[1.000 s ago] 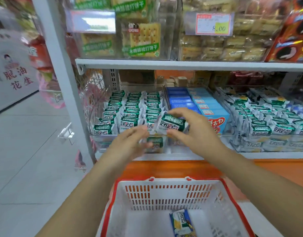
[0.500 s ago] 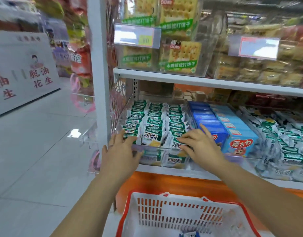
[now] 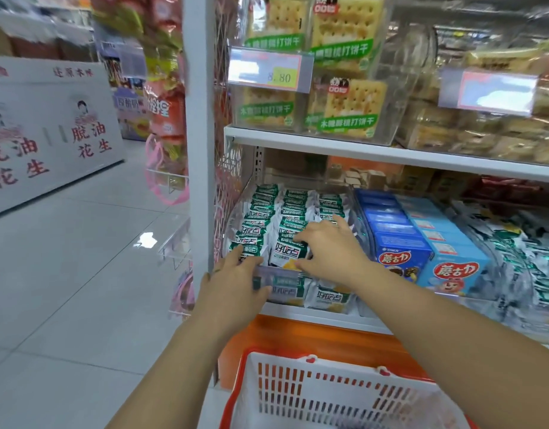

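Two hands are at the low shelf. The left hand (image 3: 233, 283) lies on the front wall of the clear tray (image 3: 284, 274). Its fingers are straight and apart, and it grips nothing. The right hand (image 3: 332, 249) lies on top of the snack packs (image 3: 263, 218) with its fingers spread. Its fingertips touch the front pack (image 3: 285, 255) of the middle row, but I cannot tell if they pinch it. The green and white snack packs stand in three rows inside the one tray, at the left end of the shelf. Next to them are two rows of blue boxes (image 3: 403, 258). Up above are four cracker packs (image 3: 347, 103) and two price tags (image 3: 268, 69). One red and white basket (image 3: 328, 394) sits below the arms.

A second ago the right hand held one pack up in the air above the tray. Now that hand is down on the rows. Half a second ago it was on the right row, and now it is over by the middle row. The left hand has stayed at the tray's front.

The tray sits just beside the white post (image 3: 198, 150) on its left, and the blue boxes are just beside it on the right. Above the packs there is an open gap under the top shelf (image 3: 390, 153). The basket's open top is right below the shelf edge. To the left the floor (image 3: 65, 274) is wide and open
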Available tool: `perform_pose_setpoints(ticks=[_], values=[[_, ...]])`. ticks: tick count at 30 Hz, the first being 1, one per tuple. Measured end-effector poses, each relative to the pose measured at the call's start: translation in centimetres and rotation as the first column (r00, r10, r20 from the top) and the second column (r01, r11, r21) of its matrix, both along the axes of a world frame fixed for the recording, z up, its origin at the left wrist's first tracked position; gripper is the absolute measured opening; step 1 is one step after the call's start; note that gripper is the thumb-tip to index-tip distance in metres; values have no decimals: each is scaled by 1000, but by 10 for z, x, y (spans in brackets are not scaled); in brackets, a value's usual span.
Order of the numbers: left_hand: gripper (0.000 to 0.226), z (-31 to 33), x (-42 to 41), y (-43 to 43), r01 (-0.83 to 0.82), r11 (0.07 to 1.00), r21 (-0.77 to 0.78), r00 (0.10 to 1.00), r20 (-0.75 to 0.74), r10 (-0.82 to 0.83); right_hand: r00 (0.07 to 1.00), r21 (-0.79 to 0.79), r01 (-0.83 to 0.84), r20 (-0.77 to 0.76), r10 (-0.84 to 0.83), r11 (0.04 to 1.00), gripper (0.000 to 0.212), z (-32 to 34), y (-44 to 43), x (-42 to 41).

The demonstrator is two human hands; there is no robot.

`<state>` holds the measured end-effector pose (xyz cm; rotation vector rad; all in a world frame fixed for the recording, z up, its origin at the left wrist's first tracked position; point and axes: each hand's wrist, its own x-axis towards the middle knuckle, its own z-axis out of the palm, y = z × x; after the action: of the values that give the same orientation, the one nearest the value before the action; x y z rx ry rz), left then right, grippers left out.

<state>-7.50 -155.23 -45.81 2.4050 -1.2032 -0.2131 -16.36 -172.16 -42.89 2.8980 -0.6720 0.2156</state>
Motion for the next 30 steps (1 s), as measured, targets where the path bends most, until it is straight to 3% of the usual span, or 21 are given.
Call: perform_pose_setpoints(ticks=[4, 7, 11, 14, 16, 18, 21, 23, 30], values=[[55, 0, 3, 2, 24, 1000, 10, 1000, 18, -24, 998, -35, 51, -28, -52, 998, 40, 1, 2, 16], [56, -2, 6, 3, 26, 999, -18, 1000, -7, -26, 991, 37, 46, 124, -51, 998, 37, 12, 5, 10], [59, 9, -1, 4, 50, 946, -320, 999, 0, -53, 887, 176, -108, 462, 14, 978, 34, 26, 18, -25], [55, 26, -19, 4, 95, 833, -546, 966, -152, -210, 852, 255, -232, 519, 69, 939, 38, 28, 35, -54], [37, 29, -29, 2, 117, 789, -603, 906, -262, -334, 853, 307, -266, 517, 75, 914, 39, 28, 45, -71], [22, 30, -36, 2, 80, 759, -646, 845, -361, -396, 824, 410, -266, 567, -15, 872, 37, 27, 51, -86], [20, 33, -44, 2, 16, 725, -689, 780, -445, -440, 731, 702, -349, 618, -288, 620, 28, 28, 53, -104], [20, 34, -48, 1, -11, 719, -695, 741, -488, -461, 693, 764, -394, 612, -381, 511, 16, 28, 54, -111], [19, 32, -55, -4, -138, 691, -710, 628, -602, -493, 586, 742, -420, 661, -469, 523, 12, 26, 61, -109]])
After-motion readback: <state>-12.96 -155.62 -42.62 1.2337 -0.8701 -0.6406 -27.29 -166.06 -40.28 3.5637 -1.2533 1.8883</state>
